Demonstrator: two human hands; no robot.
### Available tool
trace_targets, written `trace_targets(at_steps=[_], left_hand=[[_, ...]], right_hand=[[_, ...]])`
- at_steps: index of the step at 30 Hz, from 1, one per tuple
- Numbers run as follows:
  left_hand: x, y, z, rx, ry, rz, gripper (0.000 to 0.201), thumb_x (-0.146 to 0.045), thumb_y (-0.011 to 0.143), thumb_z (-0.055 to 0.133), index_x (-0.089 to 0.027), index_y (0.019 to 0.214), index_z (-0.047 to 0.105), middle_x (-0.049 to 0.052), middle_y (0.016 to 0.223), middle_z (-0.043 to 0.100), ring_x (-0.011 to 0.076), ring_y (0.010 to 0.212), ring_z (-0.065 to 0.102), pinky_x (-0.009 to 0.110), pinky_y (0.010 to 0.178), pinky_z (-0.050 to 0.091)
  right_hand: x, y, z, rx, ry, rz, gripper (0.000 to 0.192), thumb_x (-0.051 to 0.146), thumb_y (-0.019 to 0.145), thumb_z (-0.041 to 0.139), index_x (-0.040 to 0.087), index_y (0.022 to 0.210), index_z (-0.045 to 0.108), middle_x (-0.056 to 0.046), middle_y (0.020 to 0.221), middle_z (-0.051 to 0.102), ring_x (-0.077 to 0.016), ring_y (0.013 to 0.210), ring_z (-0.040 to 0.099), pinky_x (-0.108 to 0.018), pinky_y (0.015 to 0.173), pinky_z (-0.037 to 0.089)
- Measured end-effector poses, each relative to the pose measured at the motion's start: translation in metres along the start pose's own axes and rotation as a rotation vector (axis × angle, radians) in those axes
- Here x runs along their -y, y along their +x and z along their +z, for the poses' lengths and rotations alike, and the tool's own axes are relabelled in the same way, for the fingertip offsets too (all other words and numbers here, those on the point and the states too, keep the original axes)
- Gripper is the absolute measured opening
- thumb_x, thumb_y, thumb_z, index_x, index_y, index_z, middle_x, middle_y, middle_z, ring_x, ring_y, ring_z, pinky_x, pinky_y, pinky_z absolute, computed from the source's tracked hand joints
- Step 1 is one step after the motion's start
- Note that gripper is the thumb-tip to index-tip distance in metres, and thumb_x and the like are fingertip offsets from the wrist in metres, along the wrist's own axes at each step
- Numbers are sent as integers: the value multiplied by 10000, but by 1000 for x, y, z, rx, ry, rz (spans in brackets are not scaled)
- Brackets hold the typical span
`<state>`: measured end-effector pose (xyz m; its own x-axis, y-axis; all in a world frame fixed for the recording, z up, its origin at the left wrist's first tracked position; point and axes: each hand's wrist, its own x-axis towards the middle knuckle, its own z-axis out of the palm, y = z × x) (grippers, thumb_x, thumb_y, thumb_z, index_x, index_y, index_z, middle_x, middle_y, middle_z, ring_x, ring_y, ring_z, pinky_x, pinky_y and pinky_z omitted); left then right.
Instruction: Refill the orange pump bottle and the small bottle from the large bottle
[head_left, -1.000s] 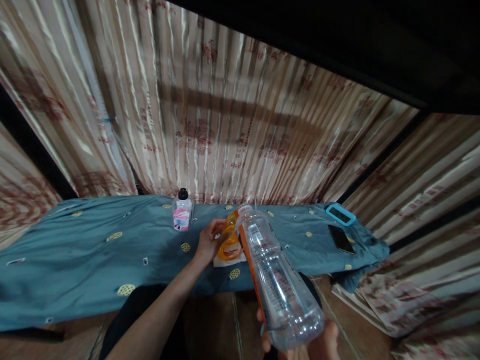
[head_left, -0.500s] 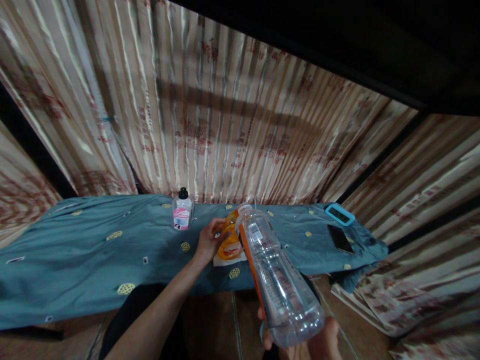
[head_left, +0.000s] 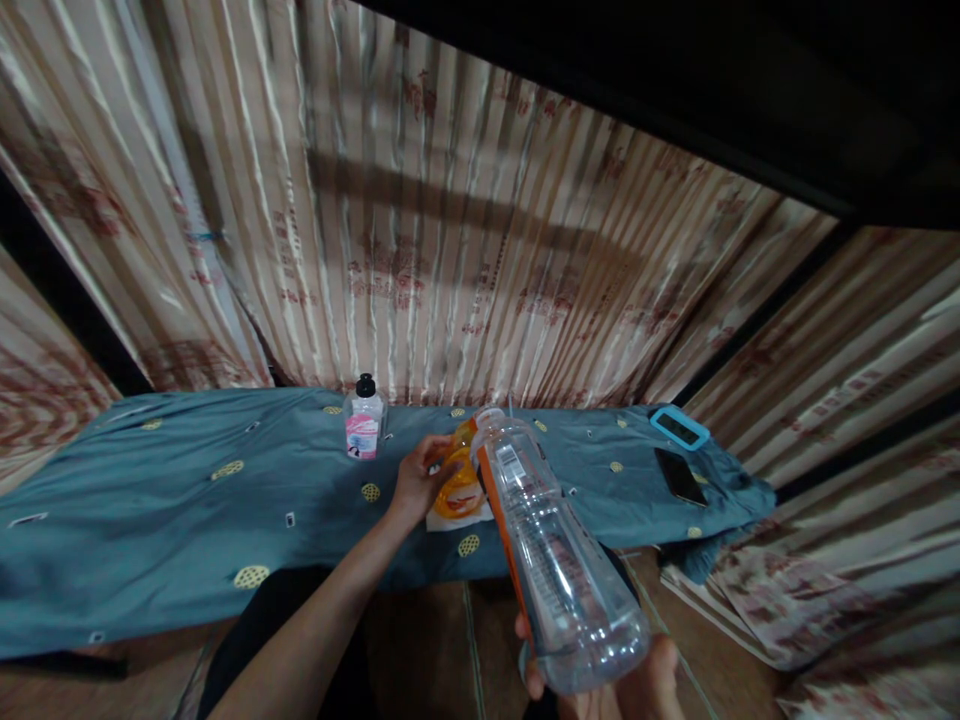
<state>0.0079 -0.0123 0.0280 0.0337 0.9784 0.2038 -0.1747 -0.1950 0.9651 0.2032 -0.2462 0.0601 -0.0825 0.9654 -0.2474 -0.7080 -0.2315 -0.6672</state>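
Two hands are at work over the blue cloth that covers our low table. Our right hand grasps the base of a large clear plastic bottle, which is tilted so its open mouth points away from us and sits just above an orange funnel-like container. Our left hand is wrapped around the near side of that orange container, which rests on a small white sheet on the cloth. Further back, near the curtain, stands a small bottle with a pink label and black cap. Off to the right on the cloth lie a dark phone and, just beyond it, a teal-framed device.
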Motion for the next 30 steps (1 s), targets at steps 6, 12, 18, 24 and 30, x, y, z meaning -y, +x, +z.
trace_targets(at_steps=[6,12,18,24,30], left_hand=[[1,1,-1,17,9,-1,439,-457,602,875,-200,900,681,102,1017,809,320,1066,756,484,1021,554],[1,1,-2,25,-7,2,431,-451,601,887,-207,897,689,95,1010,815,308,1027,764,454,984,570],[3,2,-2,22,-20,4,469,-474,591,889,-192,909,690,103,1022,812,319,1043,761,491,1009,559],[4,2,-3,19,2,3,459,-466,588,892,-198,907,698,97,1015,819,308,1009,769,476,987,572],[4,2,-3,27,16,15,447,-454,607,886,-196,912,688,104,1022,814,306,1012,768,471,990,571]], right_hand=[[4,0,2,19,-2,16,1074,842,598,785,184,1428,604,-247,1132,769,-261,765,788,-249,556,608],[6,1,-1,56,-11,26,1110,837,614,775,172,1473,549,-246,1152,765,-275,784,793,-231,487,586],[4,1,-9,71,0,49,1132,835,608,780,171,1489,524,-250,1202,752,-275,830,801,-239,550,619],[2,0,-13,92,6,51,1123,854,622,751,206,1507,509,-244,1239,740,-265,850,800,-240,592,629],[2,1,-13,111,10,39,1115,844,651,746,213,1531,482,-244,1230,740,-275,853,797,-223,536,611]])
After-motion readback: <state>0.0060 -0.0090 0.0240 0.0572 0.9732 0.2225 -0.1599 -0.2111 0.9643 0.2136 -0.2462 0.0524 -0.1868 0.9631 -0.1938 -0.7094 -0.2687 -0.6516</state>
